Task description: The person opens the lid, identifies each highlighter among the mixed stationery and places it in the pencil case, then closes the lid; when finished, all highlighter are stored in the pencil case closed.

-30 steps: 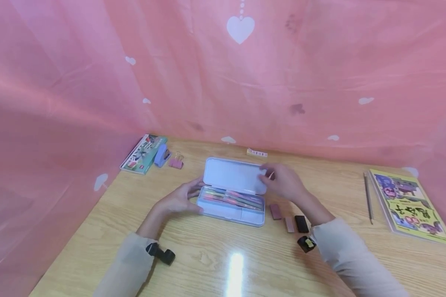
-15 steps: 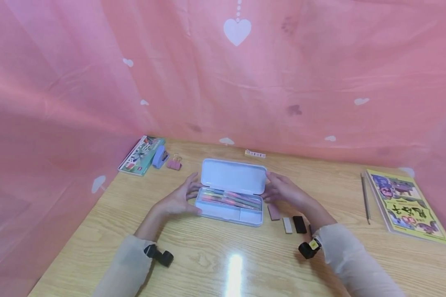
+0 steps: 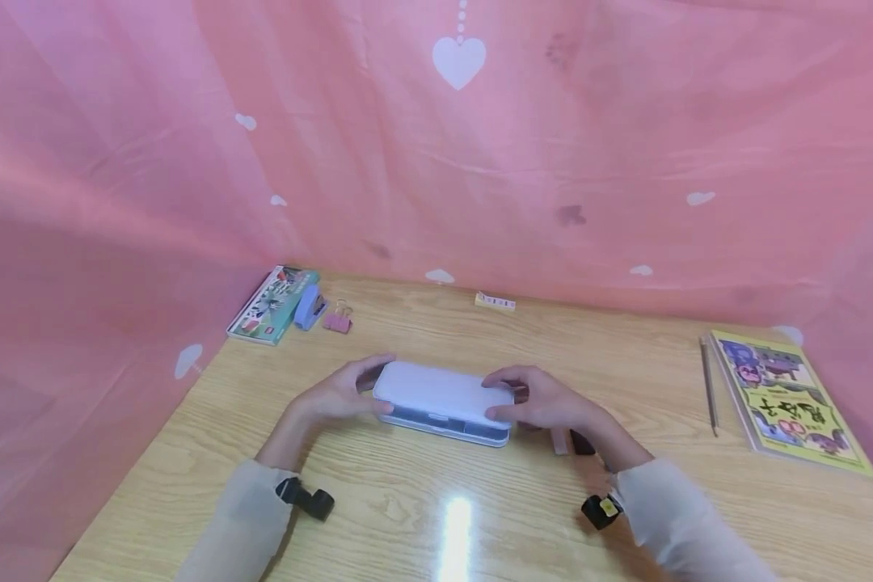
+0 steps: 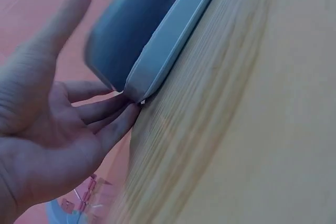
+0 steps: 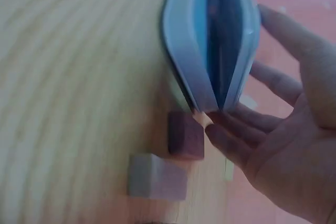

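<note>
A pale blue-white pencil case [image 3: 444,394] lies on the wooden table, its lid tilted down with a narrow gap left along the front. At its left end, my left hand [image 3: 343,394] touches the case with spread fingertips; in the left wrist view the thumb stands apart from the lid. My right hand [image 3: 541,398] is at the right end, thumb and fingers spread about the lid's end. In the right wrist view the thumb tip meets the lid [image 5: 247,40], and the other fingers lie by the case's end. The pens inside are hidden in the head view.
Small eraser-like blocks, one pinkish [image 3: 559,441] and one black [image 3: 581,442], lie by the right wrist. At the back left are a booklet [image 3: 272,305], a blue stapler [image 3: 309,307] and a pink binder clip [image 3: 338,322]. A pencil [image 3: 709,388] and a yellow book [image 3: 789,400] lie right.
The pencil case's lid has swung from standing wide open down over the pens. My right hand has moved forward and left with it; the left hand has stayed at the left end.
</note>
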Motion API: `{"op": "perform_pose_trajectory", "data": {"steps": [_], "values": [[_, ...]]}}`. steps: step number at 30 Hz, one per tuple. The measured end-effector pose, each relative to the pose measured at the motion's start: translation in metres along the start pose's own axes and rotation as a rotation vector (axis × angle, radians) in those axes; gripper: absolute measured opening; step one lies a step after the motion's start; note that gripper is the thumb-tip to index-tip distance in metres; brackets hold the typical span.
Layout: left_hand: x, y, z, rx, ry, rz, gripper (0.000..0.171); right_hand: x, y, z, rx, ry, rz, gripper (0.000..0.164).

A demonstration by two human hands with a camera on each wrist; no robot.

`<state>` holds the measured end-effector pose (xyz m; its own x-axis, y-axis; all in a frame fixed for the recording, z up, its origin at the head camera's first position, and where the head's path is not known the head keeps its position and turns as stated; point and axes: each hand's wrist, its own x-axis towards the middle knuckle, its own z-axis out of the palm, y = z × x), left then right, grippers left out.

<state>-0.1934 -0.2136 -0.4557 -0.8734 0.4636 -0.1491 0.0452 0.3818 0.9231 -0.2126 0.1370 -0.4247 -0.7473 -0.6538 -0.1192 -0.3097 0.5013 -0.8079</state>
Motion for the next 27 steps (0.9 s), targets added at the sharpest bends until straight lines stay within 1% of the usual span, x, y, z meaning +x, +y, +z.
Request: {"op": "perform_pose_trajectory", "data": {"steps": [3, 5, 8, 10, 15, 19, 22, 25, 27], "values": [[0.002, -0.001, 0.001, 0.04, 0.029, -0.023, 0.086, -0.002, -0.004, 0.01, -0.132, 0.038, 0.014, 0.056], [0.002, -0.001, 0.002, 0.061, 0.046, -0.032, 0.085, -0.004, -0.007, 0.016, -0.174, 0.056, 0.037, 0.06], [0.001, -0.001, 0.003, 0.064, 0.057, -0.04, 0.083, -0.005, -0.011, 0.021, -0.189, 0.068, 0.057, 0.062], [0.0, -0.001, 0.004, 0.064, 0.058, -0.038, 0.081, -0.005, -0.012, 0.023, -0.202, 0.07, 0.053, 0.065], [0.001, 0.001, 0.003, 0.051, 0.045, -0.039, 0.08, -0.004, -0.018, 0.024, -0.296, 0.075, 0.03, 0.072], [0.0, 0.0, 0.004, 0.023, 0.036, -0.047, 0.082, -0.005, -0.024, 0.027, -0.354, 0.074, 0.004, 0.071], [-0.003, -0.001, 0.003, 0.003, 0.033, -0.053, 0.085, -0.004, -0.027, 0.031, -0.375, 0.07, -0.029, 0.07], [-0.006, -0.003, 0.004, -0.006, 0.046, -0.062, 0.085, -0.005, -0.028, 0.036, -0.394, 0.074, -0.051, 0.069], [-0.007, -0.004, 0.005, 0.001, 0.057, -0.056, 0.084, -0.006, -0.027, 0.038, -0.395, 0.085, -0.051, 0.068]]}}
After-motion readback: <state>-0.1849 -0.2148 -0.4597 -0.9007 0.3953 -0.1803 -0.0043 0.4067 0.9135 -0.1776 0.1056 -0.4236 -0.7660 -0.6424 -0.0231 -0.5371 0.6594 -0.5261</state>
